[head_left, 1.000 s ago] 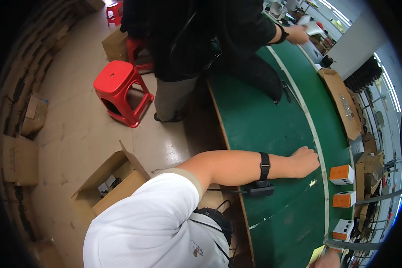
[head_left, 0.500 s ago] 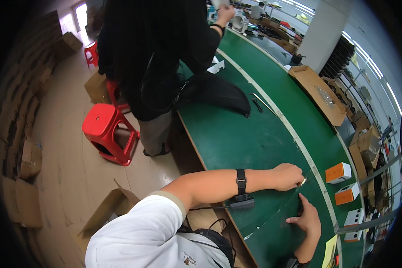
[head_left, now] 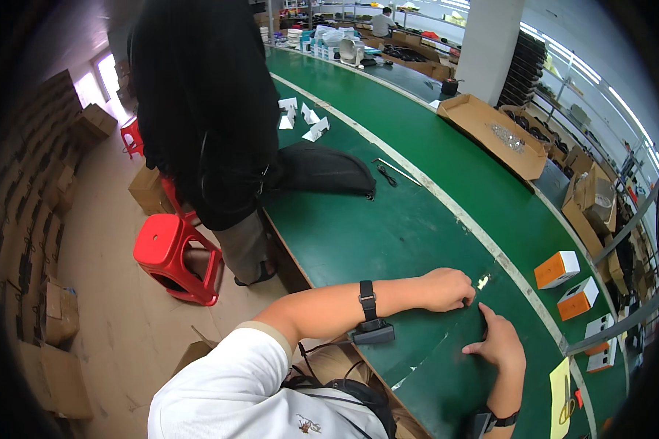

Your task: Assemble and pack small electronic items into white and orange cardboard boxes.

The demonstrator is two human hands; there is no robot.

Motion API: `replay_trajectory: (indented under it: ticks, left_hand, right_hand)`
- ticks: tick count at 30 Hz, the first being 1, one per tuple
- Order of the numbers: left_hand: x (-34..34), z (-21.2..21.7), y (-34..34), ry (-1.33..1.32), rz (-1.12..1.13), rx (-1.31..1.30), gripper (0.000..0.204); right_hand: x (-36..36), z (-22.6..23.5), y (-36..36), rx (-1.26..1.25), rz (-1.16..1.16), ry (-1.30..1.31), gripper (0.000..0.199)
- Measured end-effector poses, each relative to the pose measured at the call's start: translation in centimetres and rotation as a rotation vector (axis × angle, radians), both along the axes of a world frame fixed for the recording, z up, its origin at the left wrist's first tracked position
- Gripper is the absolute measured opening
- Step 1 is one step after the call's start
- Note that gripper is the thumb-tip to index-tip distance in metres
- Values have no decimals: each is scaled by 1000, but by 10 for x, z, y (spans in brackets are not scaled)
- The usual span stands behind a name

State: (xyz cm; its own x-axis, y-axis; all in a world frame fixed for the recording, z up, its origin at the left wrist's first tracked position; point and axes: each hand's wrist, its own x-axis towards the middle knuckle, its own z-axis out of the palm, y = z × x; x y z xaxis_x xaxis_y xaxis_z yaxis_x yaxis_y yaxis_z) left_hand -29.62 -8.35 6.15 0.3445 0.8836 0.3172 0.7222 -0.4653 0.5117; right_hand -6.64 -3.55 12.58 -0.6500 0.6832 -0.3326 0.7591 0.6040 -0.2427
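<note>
My left hand (head_left: pixel 449 290) rests on the green tabletop (head_left: pixel 388 241), its fingers curled closed. What they hold, if anything, is hidden. Just beyond these fingers a small pale, ragged patch (head_left: pixel 483 282) shows on the table. Close by on the right lies my right hand (head_left: pixel 499 342), thumb and forefinger spread apart with nothing between them. A thin seam with whitish flecks (head_left: pixel 417 366) crosses the surface between the hands and the near edge. Both wrists wear black straps with small dark devices.
Orange and white boxes (head_left: pixel 556 270) stand at right, near yellow paper (head_left: pixel 559 395) and scissors (head_left: pixel 568 411). Ahead lie a black bag (head_left: pixel 322 173), a cable (head_left: pixel 386 175), a thin rod and folded white cards (head_left: pixel 316 129). A person in black (head_left: pixel 205 110) stands left, beside a red stool (head_left: pixel 176 256).
My left hand has drawn away from the pale patch, which now shows in full. The view has shifted, revealing more white cards. The other person's raised hand is out of sight.
</note>
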Motion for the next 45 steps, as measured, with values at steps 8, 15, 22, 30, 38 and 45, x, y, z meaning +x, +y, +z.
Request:
replay_trajectory:
  ticks: [8, 15, 22, 30, 38, 45]
  left_hand:
    - [0, -2, 1, 6, -13, -25, 15]
    - [2, -2, 3, -12, -26, -8, 18]
    - [4, 5, 0, -159, 34, 16, 21]
    - [3, 3, 4, -123, 31, -17, 21]
    - [5, 1, 2, -92, 7, -51, 22]
    - [5, 0, 4, -90, 2, -57, 23]
  right_hand:
    - [-2, -1, 2, -15, -3, -22, 115]
    - [0, 0, 1, 36, 19, 31, 118]
    - [-3, 3, 1, -11, -23, -13, 117]
    - [-2, 3, 2, 10, -3, -1, 117]
    - [0, 1, 3, 9, -8, 13, 117]
    - [-3, 3, 2, -14, -27, -13, 117]
